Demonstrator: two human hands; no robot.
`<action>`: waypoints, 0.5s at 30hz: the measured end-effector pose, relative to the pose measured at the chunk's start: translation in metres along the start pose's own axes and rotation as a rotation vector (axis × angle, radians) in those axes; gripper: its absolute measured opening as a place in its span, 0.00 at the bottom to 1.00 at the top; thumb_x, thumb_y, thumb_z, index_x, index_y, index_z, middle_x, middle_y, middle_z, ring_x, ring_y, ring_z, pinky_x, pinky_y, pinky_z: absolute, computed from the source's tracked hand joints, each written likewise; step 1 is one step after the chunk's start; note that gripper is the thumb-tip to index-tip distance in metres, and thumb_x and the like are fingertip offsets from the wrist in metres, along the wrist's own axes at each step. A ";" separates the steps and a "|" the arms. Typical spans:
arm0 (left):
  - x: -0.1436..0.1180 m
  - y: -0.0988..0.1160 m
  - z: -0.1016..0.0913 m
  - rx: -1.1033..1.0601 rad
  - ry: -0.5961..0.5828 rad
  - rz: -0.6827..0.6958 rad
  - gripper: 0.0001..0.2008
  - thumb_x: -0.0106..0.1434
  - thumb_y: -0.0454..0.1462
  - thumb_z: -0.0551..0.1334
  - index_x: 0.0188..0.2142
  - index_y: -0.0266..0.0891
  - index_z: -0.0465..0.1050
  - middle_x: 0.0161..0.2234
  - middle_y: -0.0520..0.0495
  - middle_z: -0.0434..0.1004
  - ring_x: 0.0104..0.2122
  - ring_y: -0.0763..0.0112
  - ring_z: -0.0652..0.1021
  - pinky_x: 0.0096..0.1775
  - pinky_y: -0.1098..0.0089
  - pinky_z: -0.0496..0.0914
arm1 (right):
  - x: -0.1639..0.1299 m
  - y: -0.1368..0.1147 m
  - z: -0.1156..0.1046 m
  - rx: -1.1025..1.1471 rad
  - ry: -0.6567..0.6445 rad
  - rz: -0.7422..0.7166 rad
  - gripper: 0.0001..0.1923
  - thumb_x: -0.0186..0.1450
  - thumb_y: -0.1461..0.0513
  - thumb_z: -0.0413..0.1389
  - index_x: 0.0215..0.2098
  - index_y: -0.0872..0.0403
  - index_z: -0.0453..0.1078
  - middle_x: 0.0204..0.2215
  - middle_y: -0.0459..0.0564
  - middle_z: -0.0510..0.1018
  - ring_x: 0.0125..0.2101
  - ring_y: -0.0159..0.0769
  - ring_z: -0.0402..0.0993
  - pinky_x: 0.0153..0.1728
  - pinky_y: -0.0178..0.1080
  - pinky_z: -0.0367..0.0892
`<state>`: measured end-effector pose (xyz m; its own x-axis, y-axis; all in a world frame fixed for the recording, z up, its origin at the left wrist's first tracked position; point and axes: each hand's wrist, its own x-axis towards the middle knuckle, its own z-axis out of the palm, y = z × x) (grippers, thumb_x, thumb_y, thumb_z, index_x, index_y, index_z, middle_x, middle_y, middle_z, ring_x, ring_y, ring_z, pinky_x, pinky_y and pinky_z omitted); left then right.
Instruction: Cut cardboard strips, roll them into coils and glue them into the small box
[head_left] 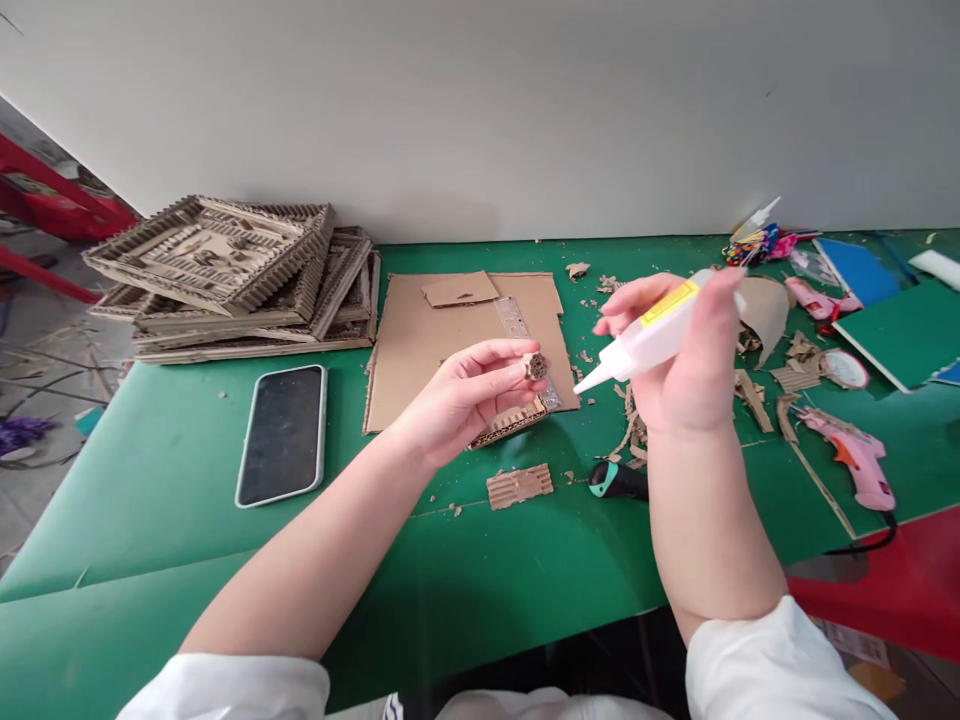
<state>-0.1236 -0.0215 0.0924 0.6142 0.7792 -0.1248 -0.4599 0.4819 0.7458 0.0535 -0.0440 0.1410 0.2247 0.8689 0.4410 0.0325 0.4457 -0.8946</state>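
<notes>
My left hand (465, 395) pinches a small rolled coil of corrugated cardboard (535, 366) between thumb and fingertips, held above the green table. My right hand (686, 360) grips a white glue bottle (651, 332) with a yellow label, tilted so its nozzle points down-left toward the coil, a short gap apart. Under my left hand lies a flat cardboard sheet (420, 340) with a clear ruler (517, 320) on it and a corrugated strip (510, 422) at its near edge.
A phone (283, 433) lies face up at left. Stacked cardboard frames (232, 275) sit at back left. A corrugated scrap (519, 486) and a teal-handled cutter (611, 479) lie near the front. A pink glue gun (855, 455), scraps and craft supplies crowd the right.
</notes>
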 end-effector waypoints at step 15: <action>-0.011 -0.008 0.016 -0.029 -0.126 -0.122 0.12 0.53 0.34 0.70 0.39 0.39 0.78 0.32 0.51 0.81 0.33 0.74 0.81 0.35 0.81 0.75 | -0.034 -0.019 0.004 -0.263 0.130 -0.198 0.27 0.57 0.36 0.47 0.23 0.46 0.71 0.21 0.46 0.73 0.26 0.40 0.74 0.25 0.43 0.68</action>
<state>-0.1166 -0.0405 0.0983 0.7414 0.6587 -0.1284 -0.3944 0.5824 0.7108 0.0412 -0.0808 0.1432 0.3108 0.7287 0.6102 0.3341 0.5173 -0.7879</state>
